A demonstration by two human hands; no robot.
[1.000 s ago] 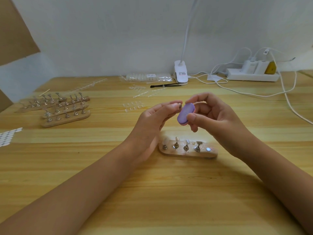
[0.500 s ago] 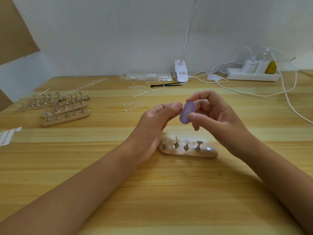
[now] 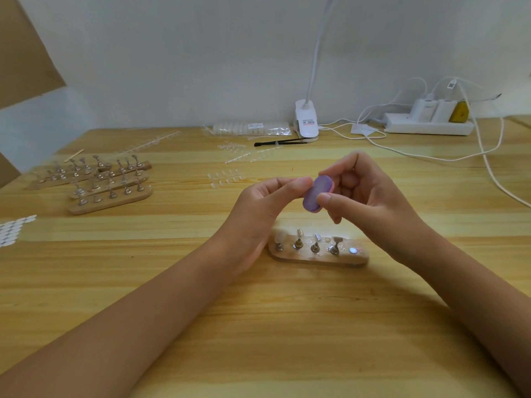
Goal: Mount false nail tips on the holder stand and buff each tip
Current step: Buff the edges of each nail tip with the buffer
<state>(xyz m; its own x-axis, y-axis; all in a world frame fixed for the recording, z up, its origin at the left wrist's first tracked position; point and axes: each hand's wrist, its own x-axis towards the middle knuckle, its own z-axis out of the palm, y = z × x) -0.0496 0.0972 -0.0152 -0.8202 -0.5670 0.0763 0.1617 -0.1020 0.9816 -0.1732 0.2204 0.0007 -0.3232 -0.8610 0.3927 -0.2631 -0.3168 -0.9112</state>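
The right hand [image 3: 370, 196] is clamped on a small purple buffer [image 3: 316, 193], thumb on one side and fingers on the other; the left hand [image 3: 264, 208] has its fingertips squeezed together right against the buffer's edge, maybe on a nail tip, but that spot is hidden, so I cannot tell. What could go wrong: a tiny tip could pop out of the pinch if the buffer rubs too hard, and it would be hard to find on the surface [image 3: 258, 326]; the buffer could also scrape a fingertip. The holder stand [image 3: 319, 255] lies on the surface just below both hands, with four pegs up and one shiny spot bare at its right end; loose nail tips [image 3: 227, 178] lie near the left hand, and more stands [image 3: 109, 193] sit well apart to the left.
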